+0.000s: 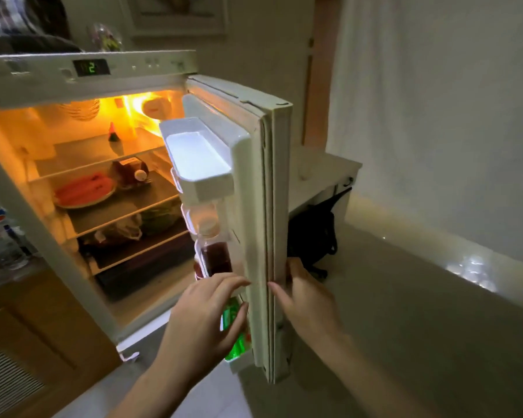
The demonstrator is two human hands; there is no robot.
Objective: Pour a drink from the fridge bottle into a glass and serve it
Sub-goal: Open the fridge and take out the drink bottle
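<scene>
Right, fridge door (269, 206) wide open, right hand (307, 300) gripping its edge, left hand (206, 315) open, fingers spread, reaching at the door rack. Risk here: a careless grab could knock the green bottle (234, 330) just below. The fridge bottle (213, 251) stands upright in that rack, clear plastic, pale cap, dark red drink inside.

Upper door bin (198, 164) overhangs bottle (215, 251) below.
</scene>
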